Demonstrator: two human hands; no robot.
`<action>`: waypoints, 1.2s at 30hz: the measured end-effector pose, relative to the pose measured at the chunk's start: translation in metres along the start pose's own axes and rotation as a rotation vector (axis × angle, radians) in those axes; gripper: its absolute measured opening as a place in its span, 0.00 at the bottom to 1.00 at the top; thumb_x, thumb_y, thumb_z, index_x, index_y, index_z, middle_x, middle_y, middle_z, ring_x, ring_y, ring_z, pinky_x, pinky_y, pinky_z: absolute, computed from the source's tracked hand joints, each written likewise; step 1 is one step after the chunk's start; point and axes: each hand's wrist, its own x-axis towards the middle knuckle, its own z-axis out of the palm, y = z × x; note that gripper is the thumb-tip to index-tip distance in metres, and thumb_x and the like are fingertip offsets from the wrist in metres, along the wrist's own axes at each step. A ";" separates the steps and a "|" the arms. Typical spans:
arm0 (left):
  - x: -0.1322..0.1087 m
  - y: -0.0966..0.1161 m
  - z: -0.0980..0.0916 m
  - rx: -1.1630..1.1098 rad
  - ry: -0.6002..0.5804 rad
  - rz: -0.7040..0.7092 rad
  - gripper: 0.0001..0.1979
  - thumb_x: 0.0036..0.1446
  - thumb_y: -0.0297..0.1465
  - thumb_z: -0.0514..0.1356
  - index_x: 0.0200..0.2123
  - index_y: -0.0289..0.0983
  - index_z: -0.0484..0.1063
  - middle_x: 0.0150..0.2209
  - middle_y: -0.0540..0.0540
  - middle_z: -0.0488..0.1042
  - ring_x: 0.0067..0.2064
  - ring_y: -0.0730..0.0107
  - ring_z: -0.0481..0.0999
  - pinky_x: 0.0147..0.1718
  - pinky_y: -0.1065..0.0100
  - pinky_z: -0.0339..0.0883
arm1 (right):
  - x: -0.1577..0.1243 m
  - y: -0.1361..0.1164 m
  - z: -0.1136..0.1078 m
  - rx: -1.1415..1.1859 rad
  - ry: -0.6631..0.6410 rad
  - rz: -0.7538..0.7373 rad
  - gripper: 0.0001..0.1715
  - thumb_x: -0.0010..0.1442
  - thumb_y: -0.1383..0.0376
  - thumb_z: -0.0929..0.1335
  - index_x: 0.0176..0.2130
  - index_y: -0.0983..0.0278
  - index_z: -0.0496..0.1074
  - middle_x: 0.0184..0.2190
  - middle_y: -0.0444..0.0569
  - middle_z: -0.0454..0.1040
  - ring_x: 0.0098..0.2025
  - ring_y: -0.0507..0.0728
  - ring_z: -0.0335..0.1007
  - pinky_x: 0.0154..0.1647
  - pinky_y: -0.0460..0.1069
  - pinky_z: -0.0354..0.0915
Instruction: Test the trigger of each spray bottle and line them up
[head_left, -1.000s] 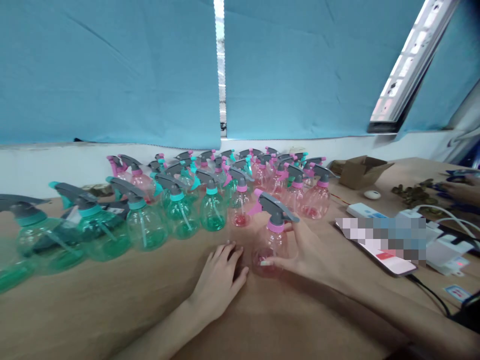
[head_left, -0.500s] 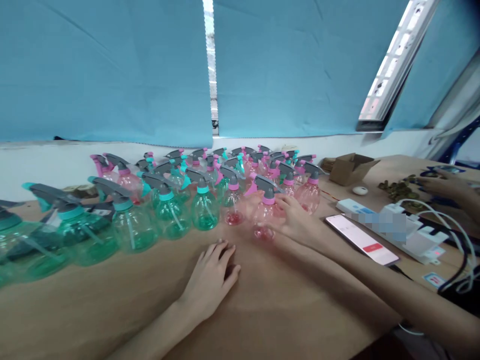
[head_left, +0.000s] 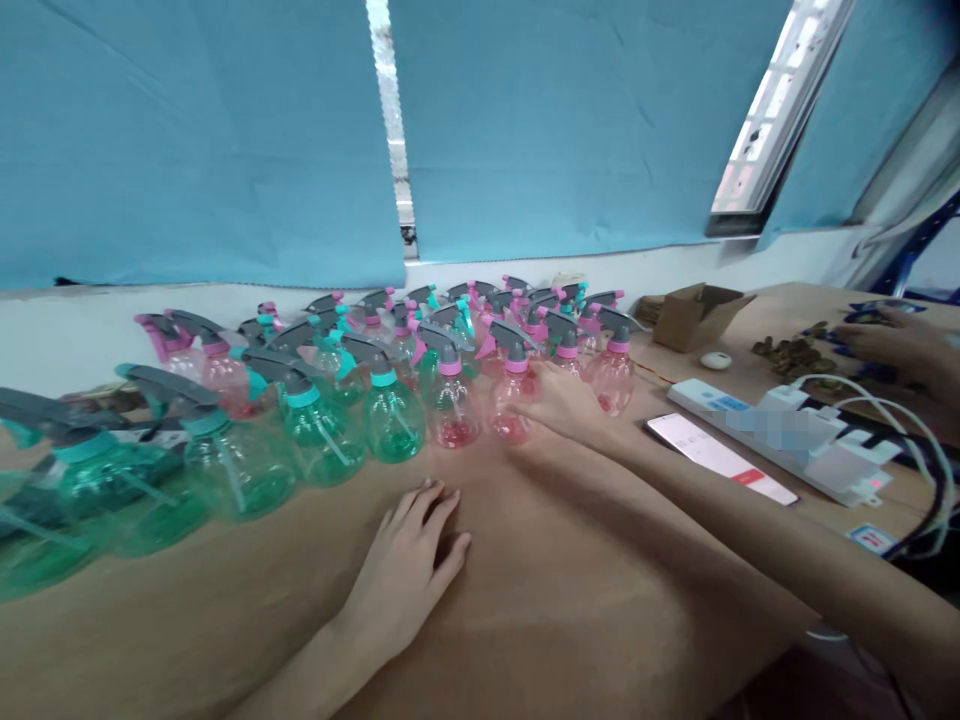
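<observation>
My right hand point(head_left: 566, 402) is wrapped round the body of a pink spray bottle point(head_left: 511, 395), thumb across the front; its other fingers are partly hidden behind the bottle. The bottle stands upright on the table, at the right of the front row, beside another pink spray bottle point(head_left: 454, 400). Palm down on the wooden table point(head_left: 540, 600), my left hand point(head_left: 405, 560) holds nothing, its fingers apart. Nearest to it are a green spray bottle point(head_left: 394, 418) and a second green spray bottle point(head_left: 324, 435).
Several more pink and green spray bottles crowd the back, near the blue curtain point(head_left: 585, 120). To the right lie a phone point(head_left: 716, 455), a power strip point(head_left: 780, 435) with white cables, and a small cardboard box point(head_left: 697, 318). Another person's hand point(head_left: 900, 340) is at the far right.
The pink spray bottle in my right hand has moved back and slightly left, into line beside its pink neighbour. My left hand rests much as before. The view has shifted a little.
</observation>
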 end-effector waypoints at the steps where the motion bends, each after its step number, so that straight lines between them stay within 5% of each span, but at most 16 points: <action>1: 0.000 0.000 0.000 0.001 -0.003 -0.001 0.19 0.61 0.36 0.51 0.53 0.34 0.63 0.54 0.39 0.63 0.55 0.55 0.60 0.50 0.54 0.57 | 0.001 0.000 0.001 -0.001 0.002 0.010 0.37 0.50 0.47 0.64 0.52 0.67 0.61 0.48 0.58 0.69 0.47 0.66 0.67 0.40 0.56 0.63; 16: 0.002 -0.005 0.004 0.001 0.016 0.000 0.19 0.61 0.38 0.50 0.53 0.37 0.63 0.54 0.41 0.64 0.55 0.56 0.60 0.50 0.53 0.58 | 0.007 -0.004 0.002 -0.070 0.003 0.018 0.34 0.55 0.45 0.59 0.50 0.67 0.60 0.47 0.57 0.70 0.44 0.67 0.69 0.34 0.55 0.63; 27: 0.001 -0.002 0.003 0.009 0.002 -0.019 0.19 0.61 0.38 0.50 0.53 0.38 0.63 0.54 0.41 0.64 0.55 0.55 0.61 0.49 0.52 0.59 | -0.007 0.000 -0.004 -0.078 0.022 -0.007 0.38 0.53 0.42 0.59 0.51 0.66 0.59 0.36 0.56 0.75 0.38 0.67 0.72 0.29 0.53 0.61; 36: -0.002 -0.005 0.006 0.014 0.017 0.000 0.19 0.61 0.38 0.50 0.53 0.38 0.63 0.54 0.42 0.64 0.55 0.55 0.61 0.49 0.53 0.59 | -0.032 0.045 -0.033 0.067 0.239 -0.047 0.16 0.56 0.54 0.64 0.42 0.60 0.67 0.38 0.46 0.76 0.28 0.54 0.72 0.30 0.50 0.61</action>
